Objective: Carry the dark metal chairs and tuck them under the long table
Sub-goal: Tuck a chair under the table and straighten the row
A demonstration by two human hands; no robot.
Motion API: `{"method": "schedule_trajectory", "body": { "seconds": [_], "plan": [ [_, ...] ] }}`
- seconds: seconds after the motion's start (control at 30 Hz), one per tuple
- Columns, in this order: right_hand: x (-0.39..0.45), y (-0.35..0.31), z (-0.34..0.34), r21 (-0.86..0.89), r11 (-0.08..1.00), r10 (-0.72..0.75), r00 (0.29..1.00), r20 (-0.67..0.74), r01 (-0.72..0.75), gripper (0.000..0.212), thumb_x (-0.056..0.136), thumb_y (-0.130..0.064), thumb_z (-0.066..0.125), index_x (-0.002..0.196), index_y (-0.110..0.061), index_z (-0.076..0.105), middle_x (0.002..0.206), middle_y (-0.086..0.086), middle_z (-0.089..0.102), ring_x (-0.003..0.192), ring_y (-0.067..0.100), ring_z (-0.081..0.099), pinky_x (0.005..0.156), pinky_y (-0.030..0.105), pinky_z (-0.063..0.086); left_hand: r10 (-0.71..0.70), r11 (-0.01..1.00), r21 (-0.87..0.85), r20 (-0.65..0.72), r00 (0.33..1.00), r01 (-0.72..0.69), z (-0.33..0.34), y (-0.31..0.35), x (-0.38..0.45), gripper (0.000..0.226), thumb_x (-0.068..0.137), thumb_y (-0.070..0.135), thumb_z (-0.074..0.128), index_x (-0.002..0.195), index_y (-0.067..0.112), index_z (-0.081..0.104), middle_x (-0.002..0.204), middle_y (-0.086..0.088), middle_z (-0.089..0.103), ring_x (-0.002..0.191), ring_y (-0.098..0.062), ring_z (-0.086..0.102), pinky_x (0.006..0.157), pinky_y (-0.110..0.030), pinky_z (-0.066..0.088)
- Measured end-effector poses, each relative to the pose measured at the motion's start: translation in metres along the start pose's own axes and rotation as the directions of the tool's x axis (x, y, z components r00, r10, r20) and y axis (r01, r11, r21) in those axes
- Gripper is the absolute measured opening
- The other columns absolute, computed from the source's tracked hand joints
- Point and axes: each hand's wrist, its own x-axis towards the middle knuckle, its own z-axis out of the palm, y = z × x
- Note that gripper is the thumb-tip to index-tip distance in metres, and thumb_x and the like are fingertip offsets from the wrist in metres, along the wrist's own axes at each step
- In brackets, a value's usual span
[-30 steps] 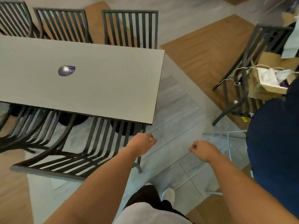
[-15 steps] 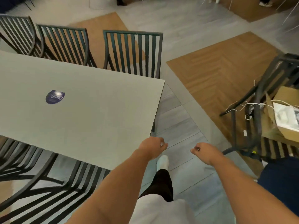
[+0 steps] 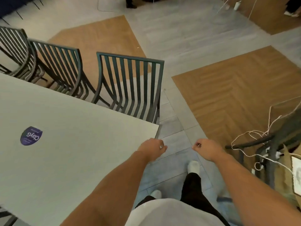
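Compared with half a second ago, the view has tipped up and forward: the long table [image 3: 78, 144] now fills the lower left, its far corner sits just ahead of the left hand [image 3: 152, 150], and the near-side chairs have slid out of sight except for a dark bit at the bottom left edge. Both hands hang in front of the body over the grey floor [image 3: 175, 128], fingers loosely curled and holding nothing; the right hand [image 3: 207, 150] is level with the left and a little apart from it. Three dark metal chairs stand along the table's far side, the nearest chair [image 3: 130, 85] with its slatted back upright and its seat under the tabletop, the middle chair [image 3: 61, 69] and the far chair [image 3: 17, 51] beside it. A round purple sticker [image 3: 31, 135] lies on the tabletop. At the right edge another dark chair [image 3: 267, 154] stands away from the table, draped with pale string [image 3: 254, 134], next to a cardboard box [image 3: 293, 173].
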Motion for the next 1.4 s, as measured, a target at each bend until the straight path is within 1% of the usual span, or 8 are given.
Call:
{"method": "schedule_trajectory", "body": {
  "seconds": [0.17, 0.5, 0.77, 0.9, 1.07, 1.23, 1.3, 1.4],
  "plan": [
    [0.110, 0.009, -0.083, -0.051, 0.992, -0.112, 0.994, 0.017, 0.113, 0.026, 0.100, -0.045, 0.059, 0.107, -0.020, 0.067, 0.103, 0.002, 0.067, 0.093, 0.021, 0.061, 0.077, 0.032, 0.047, -0.141, 0.986, -0.103, -0.068, 0.988, 0.133, -0.047, 0.018, 0.083, 0.043, 0.105, 0.050, 0.043, 0.117, 0.019, 0.070, 0.105, -0.005, 0.073, 0.096, -0.026, 0.068, 0.087, -0.041, 0.057],
    [0.285, -0.024, -0.246, -0.230, 0.911, -0.311, 0.936, 0.163, 0.343, 0.032, 0.100, -0.046, 0.060, 0.112, -0.017, 0.069, 0.109, 0.004, 0.070, 0.096, 0.021, 0.062, 0.077, 0.032, 0.048, -0.420, 0.865, -0.360, -0.136, 0.897, 0.351, -0.122, 0.057, 0.196, 0.040, 0.106, 0.050, 0.045, 0.120, 0.020, 0.068, 0.106, -0.002, 0.072, 0.095, -0.021, 0.066, 0.086, -0.039, 0.056],
    [0.403, -0.157, -0.324, -0.341, 0.764, -0.485, 0.836, 0.256, 0.548, 0.036, 0.101, -0.050, 0.056, 0.119, -0.021, 0.069, 0.115, 0.005, 0.070, 0.102, 0.024, 0.063, 0.092, 0.039, 0.054, -0.566, 0.746, -0.506, -0.139, 0.812, 0.434, -0.188, 0.031, 0.279, 0.044, 0.106, 0.050, 0.046, 0.126, 0.017, 0.067, 0.113, -0.003, 0.073, 0.101, -0.021, 0.068, 0.092, -0.040, 0.056],
    [0.450, -0.230, -0.345, -0.366, 0.692, -0.571, 0.782, 0.251, 0.623, 0.028, 0.102, -0.046, 0.056, 0.111, -0.023, 0.069, 0.100, 0.004, 0.070, 0.092, 0.023, 0.063, 0.083, 0.037, 0.053, -0.591, 0.732, -0.478, -0.091, 0.802, 0.485, -0.222, -0.008, 0.325, 0.042, 0.107, 0.049, 0.044, 0.127, 0.019, 0.066, 0.116, -0.005, 0.073, 0.103, -0.022, 0.067, 0.094, -0.041, 0.056],
    [0.494, -0.303, -0.375, -0.397, 0.600, -0.619, 0.717, 0.320, 0.695, 0.032, 0.102, -0.051, 0.054, 0.115, -0.025, 0.068, 0.108, 0.002, 0.070, 0.100, 0.024, 0.062, 0.089, 0.039, 0.054, -0.661, 0.658, -0.542, -0.082, 0.746, 0.523, -0.275, -0.039, 0.358, 0.042, 0.108, 0.049, 0.045, 0.130, 0.019, 0.064, 0.116, -0.003, 0.072, 0.104, -0.021, 0.067, 0.094, -0.038, 0.056],
    [0.543, -0.379, -0.396, -0.441, 0.462, -0.648, 0.632, 0.425, 0.769, 0.030, 0.101, -0.050, 0.056, 0.112, -0.025, 0.068, 0.106, 0.002, 0.070, 0.097, 0.023, 0.061, 0.087, 0.040, 0.053, -0.732, 0.564, -0.611, -0.058, 0.679, 0.556, -0.310, -0.058, 0.376, 0.041, 0.108, 0.048, 0.044, 0.131, 0.019, 0.063, 0.116, -0.004, 0.070, 0.103, -0.022, 0.066, 0.094, -0.041, 0.056],
    [0.562, -0.412, -0.397, -0.446, 0.386, -0.656, 0.580, 0.482, 0.808, 0.030, 0.102, -0.049, 0.055, 0.113, -0.023, 0.067, 0.104, 0.002, 0.069, 0.098, 0.023, 0.061, 0.082, 0.037, 0.052, -0.765, 0.524, -0.628, -0.049, 0.642, 0.576, -0.314, -0.063, 0.384, 0.040, 0.108, 0.048, 0.044, 0.128, 0.020, 0.064, 0.110, -0.001, 0.069, 0.097, -0.019, 0.064, 0.086, -0.035, 0.054],
    [0.589, -0.454, -0.395, -0.449, 0.246, -0.660, 0.488, 0.571, 0.859, 0.031, 0.103, -0.049, 0.054, 0.113, -0.022, 0.066, 0.106, 0.002, 0.070, 0.096, 0.023, 0.062, 0.073, 0.034, 0.050, -0.845, 0.392, -0.693, -0.012, 0.535, 0.604, -0.313, -0.065, 0.401, 0.038, 0.108, 0.046, 0.045, 0.124, 0.020, 0.067, 0.098, 0.003, 0.066, 0.085, -0.013, 0.060, 0.076, -0.029, 0.046]
  ]
}}
